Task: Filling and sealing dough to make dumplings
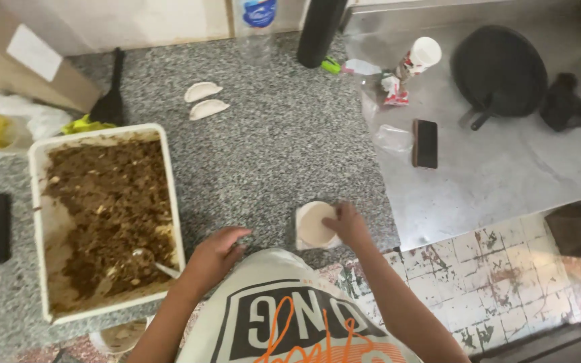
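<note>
While I stand at the grey speckled counter [284,148], the biggest thing before me is the white rectangular tray [173,202] on my left side, filled with brown minced filling [112,208]; a metal spoon [150,259] lies in the filling near the front corner. To the right, a steel table [506,168] joins the counter, and on it I see a black round pan [499,67], a dark phone [425,143] and a white paper cup [423,54]. Far back on the counter, two folded dough pockets [204,99] lie side by side, touching nothing else.

Near the front edge of the counter there is a small stack of round pale dough discs [313,225]. My right hand [348,225] rests on the right edge of this stack, and its fingers are bent and close together on the top disc; if they already pinch it, I cannot tell. My left hand [215,254] is on the counter between the tray and the discs, the fingers loosely curled and holding nothing.
</note>
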